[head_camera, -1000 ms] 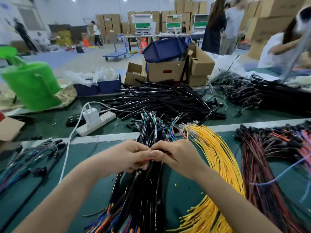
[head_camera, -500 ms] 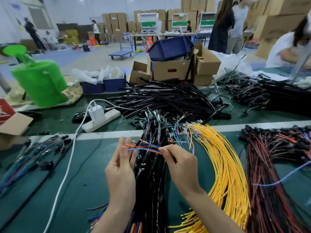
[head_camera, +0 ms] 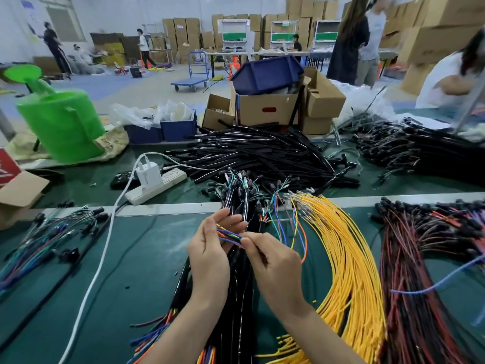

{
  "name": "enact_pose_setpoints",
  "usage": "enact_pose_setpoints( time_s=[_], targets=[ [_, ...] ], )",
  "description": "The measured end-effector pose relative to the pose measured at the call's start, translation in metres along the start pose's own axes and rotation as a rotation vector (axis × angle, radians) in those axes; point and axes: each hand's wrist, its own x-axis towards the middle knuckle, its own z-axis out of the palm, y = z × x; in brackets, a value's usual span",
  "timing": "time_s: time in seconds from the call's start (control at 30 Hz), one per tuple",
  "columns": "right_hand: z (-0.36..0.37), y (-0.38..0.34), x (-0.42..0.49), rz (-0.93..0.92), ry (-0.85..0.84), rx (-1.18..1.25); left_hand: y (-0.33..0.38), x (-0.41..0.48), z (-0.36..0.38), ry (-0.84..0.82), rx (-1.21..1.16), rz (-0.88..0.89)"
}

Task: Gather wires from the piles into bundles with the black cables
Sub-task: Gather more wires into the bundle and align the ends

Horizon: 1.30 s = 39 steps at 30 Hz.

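Head camera, and the action is dead centre: a small sheaf of coloured wires [head_camera: 228, 235], orange, blue, yellow and green, is stretched between the two hands, its long axis running left to right with a slight drop toward the right. Left hand [head_camera: 210, 258] has its fingers curled up around one end of them, and right hand [head_camera: 273, 269] pinches the other end between thumb and forefinger, other fingers folded in. Directly beneath the hands lie the black cables [head_camera: 237, 298], a long bundle running straight away from the person, plug ends fanned out at the far side, loose coloured tails spilling toward the near edge. Just to the right, the yellow wires [head_camera: 349, 258] sweep in a curve along the same line, metal-tipped ends pointing away. Further right sits a pile of red and black wires [head_camera: 420, 258]; well off to the left, a smaller mixed bundle [head_camera: 39, 232]. All of it rests on the green desk [head_camera: 147, 258]. Beyond the pale strip across the desk is a heap of black tubing [head_camera: 262, 156], a white power strip [head_camera: 157, 189] with a charger [head_camera: 148, 173] plugged in, and a green watering can [head_camera: 63, 124]. Writing? A red oval mark on the cardboard box [head_camera: 262, 111] and white marks on a red card [head_camera: 8, 166] at the left edge, neither readable; labels on the stacked cartons behind are too small to make out.
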Motion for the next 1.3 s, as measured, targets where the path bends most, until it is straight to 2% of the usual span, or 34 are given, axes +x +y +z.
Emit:
enact_pose_setpoints(
  time_s=[0.13, 0.27, 0.37, 0.47, 0.57, 0.67, 0.73, 0.87, 1.0, 1.07, 1.17, 1.3],
  targets=[
    [-0.001, -0.001, 0.001, 0.049, -0.007, 0.03, -0.001, -0.001, -0.001, -0.027, -0.014, 0.022],
    [0.001, -0.002, 0.0, 0.159, -0.028, 0.216, -0.004, -0.002, 0.003, -0.13, 0.203, 0.144],
    [0.001, -0.004, -0.001, 0.202, -0.045, 0.283, -0.004, 0.001, 0.012, -0.169, 0.241, 0.138],
    [-0.002, -0.006, 0.001, 0.24, -0.005, 0.356, 0.003, 0.009, 0.013, -0.277, 0.277, 0.133],
    [-0.009, -0.003, 0.005, 0.269, 0.052, 0.349, 0.014, 0.019, 0.001, -0.429, 0.356, 0.062],
    [-0.013, -0.002, 0.009, 0.317, 0.064, 0.388, 0.02, 0.027, -0.01, -0.472, 0.166, -0.131],
    [-0.016, -0.001, 0.013, 0.396, 0.022, 0.485, 0.023, 0.033, -0.013, -0.477, 0.133, -0.208],
    [-0.022, 0.007, 0.023, 0.558, -0.093, 0.629, 0.028, 0.044, -0.007, -0.489, 0.357, -0.071],
    [-0.03, 0.018, 0.029, 0.736, -0.126, 0.797, 0.02, 0.05, 0.006, -0.539, 0.538, 0.057],
    [-0.032, 0.023, 0.032, 0.829, -0.127, 0.896, 0.016, 0.053, 0.012, -0.571, 0.587, 0.037],
    [-0.035, 0.028, 0.034, 0.923, -0.096, 0.965, 0.012, 0.059, 0.017, -0.625, 0.617, -0.084],
    [-0.035, 0.035, 0.036, 0.962, -0.067, 0.95, 0.008, 0.059, 0.025, -0.653, 0.754, -0.035]
  ],
)
